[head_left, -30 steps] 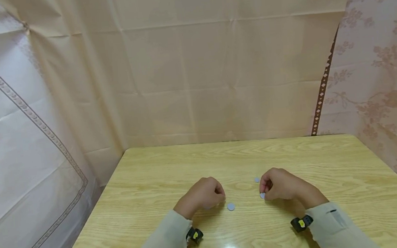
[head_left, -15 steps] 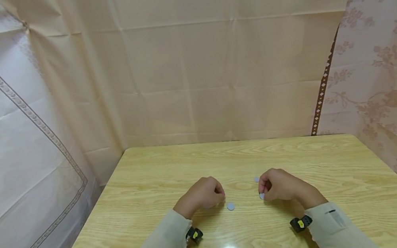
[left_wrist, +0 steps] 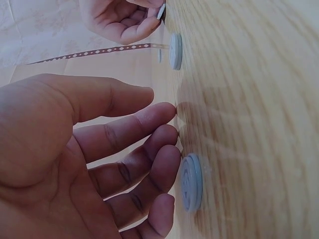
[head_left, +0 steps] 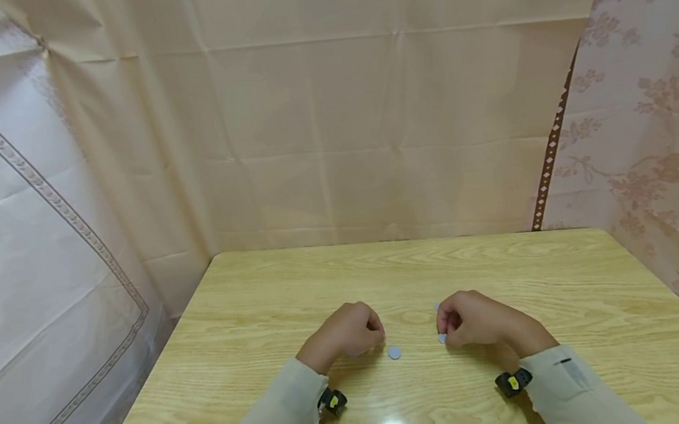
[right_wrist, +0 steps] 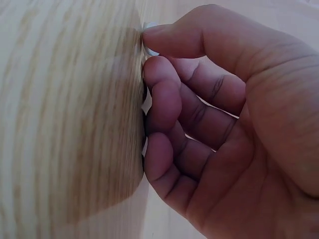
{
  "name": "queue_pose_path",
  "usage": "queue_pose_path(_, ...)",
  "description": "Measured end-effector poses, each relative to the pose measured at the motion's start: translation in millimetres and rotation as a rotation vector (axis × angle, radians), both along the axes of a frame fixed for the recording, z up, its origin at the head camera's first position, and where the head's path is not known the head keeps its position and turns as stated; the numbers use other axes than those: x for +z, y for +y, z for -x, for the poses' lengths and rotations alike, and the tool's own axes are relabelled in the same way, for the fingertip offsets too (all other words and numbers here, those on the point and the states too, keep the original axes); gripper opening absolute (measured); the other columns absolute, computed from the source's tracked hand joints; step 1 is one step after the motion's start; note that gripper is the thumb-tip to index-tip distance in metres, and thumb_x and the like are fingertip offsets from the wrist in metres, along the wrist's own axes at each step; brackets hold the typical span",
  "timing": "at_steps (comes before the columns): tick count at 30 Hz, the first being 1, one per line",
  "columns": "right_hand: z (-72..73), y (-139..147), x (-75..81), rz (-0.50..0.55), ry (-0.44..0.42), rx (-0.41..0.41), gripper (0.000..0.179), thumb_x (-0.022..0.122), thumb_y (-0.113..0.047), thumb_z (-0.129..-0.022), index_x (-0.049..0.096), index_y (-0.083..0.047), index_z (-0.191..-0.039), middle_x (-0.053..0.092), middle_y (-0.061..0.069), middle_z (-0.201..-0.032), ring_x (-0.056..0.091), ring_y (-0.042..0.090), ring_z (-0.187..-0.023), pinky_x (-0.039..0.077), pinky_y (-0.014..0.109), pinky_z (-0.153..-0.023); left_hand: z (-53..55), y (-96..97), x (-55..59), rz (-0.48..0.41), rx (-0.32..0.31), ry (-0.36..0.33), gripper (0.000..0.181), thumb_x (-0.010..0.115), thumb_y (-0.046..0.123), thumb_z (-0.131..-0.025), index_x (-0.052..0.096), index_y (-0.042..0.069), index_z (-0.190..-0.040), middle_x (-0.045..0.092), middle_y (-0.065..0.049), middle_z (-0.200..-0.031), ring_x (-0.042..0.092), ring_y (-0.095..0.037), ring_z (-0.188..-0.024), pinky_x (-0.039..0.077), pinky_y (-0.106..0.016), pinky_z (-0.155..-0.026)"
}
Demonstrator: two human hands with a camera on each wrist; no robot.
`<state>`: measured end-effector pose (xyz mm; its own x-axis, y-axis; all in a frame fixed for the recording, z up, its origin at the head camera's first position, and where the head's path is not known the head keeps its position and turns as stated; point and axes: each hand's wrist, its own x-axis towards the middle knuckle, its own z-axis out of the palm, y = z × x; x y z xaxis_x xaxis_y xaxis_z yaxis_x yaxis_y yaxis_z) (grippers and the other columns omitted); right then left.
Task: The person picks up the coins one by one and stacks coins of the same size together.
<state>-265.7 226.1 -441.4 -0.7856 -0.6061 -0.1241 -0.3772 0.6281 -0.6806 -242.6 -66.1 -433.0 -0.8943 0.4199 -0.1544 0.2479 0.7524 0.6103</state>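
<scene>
My right hand (head_left: 472, 318) pinches a small, pale blue-grey round disc (head_left: 442, 338) at the table surface; in the right wrist view its edge shows behind the thumb tip, with the other fingers curled against the wood. My left hand (head_left: 353, 329) holds nothing. Its fingers are loosely bent, tips near or touching the table, and the thumb stands apart from them. One disc (head_left: 395, 353) lies flat between the hands. Another disc (left_wrist: 192, 183), with a raised rim and a faint mark on its face, lies by the left fingertips, mostly hidden from the head view.
A further disc (head_left: 437, 306) lies just beyond the right fingers, partly covered by them. The wooden table (head_left: 297, 277) ends at a beige curtain (head_left: 332, 137) behind. Patterned cloth hangs at both sides. Light glares on the near table.
My right hand has slid slightly left and towards me, with the pinched disc moving along. The left hand and the disc between the hands stay where they were.
</scene>
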Motion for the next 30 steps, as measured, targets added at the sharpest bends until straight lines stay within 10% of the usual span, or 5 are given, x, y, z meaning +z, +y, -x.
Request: queue_pose_path(30, -2.2, -7.9, -6.2, 0.031, -0.001, 0.094, 0.009, 0.079, -0.011, -0.086, 0.072, -0.016, -0.089, 0.061, -0.005, -0.076, 0.053, 0.007, -0.067, 0.047, 0.024, -0.06, 1.1, -0.1, -1.9, -0.001, 0.003, -0.006, 0.017, 0.068, 0.017, -0.098, 0.078, 0.018, -0.085, 0.071, 0.002, -0.07, 0.056, -0.012, -0.054, 0.047, -0.028, -0.053)
